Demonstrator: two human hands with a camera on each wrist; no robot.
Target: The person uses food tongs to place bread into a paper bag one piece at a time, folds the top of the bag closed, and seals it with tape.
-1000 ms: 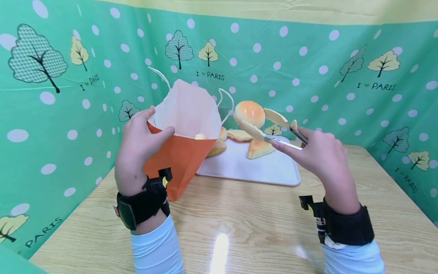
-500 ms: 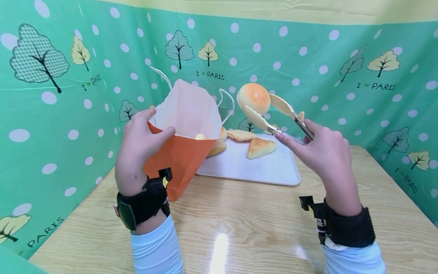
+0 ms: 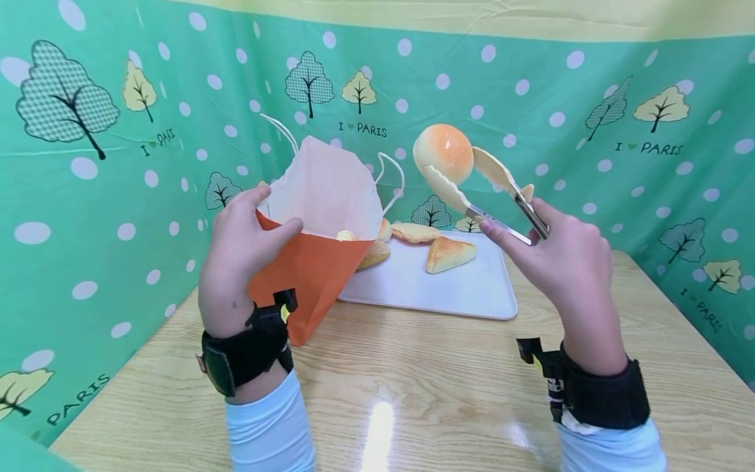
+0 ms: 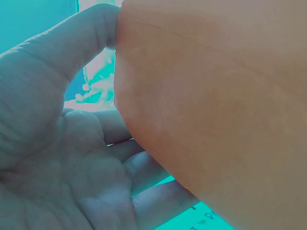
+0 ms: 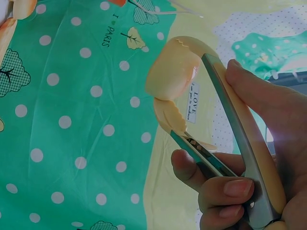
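Note:
My left hand [image 3: 242, 252] grips the near-left rim of an orange paper bag [image 3: 309, 278] with white rope handles. The bag tilts, its pale inside showing. In the left wrist view the thumb lies on one side of the bag wall [image 4: 206, 105] and the fingers on the other. My right hand [image 3: 560, 259] holds metal tongs [image 3: 501, 226] with cream scalloped tips. Between those tips a round glossy bun [image 3: 445, 154] is clamped, raised above the tray and to the right of the bag. The right wrist view shows the same bun [image 5: 172, 69] and fingers wrapped around the tong arms.
A white tray [image 3: 413, 292] lies behind and right of the bag. On it are a triangular pastry [image 3: 449, 254], a flat pastry [image 3: 415, 232] and a seeded roll [image 3: 374, 255] partly hidden by the bag. A small pale piece [image 3: 346, 235] shows at the bag's mouth. Green printed cloth surrounds the wooden table.
My right hand has lifted the tongs and bun upward and slightly right, away from over the tray. The left hand and the bag stay nearly still.

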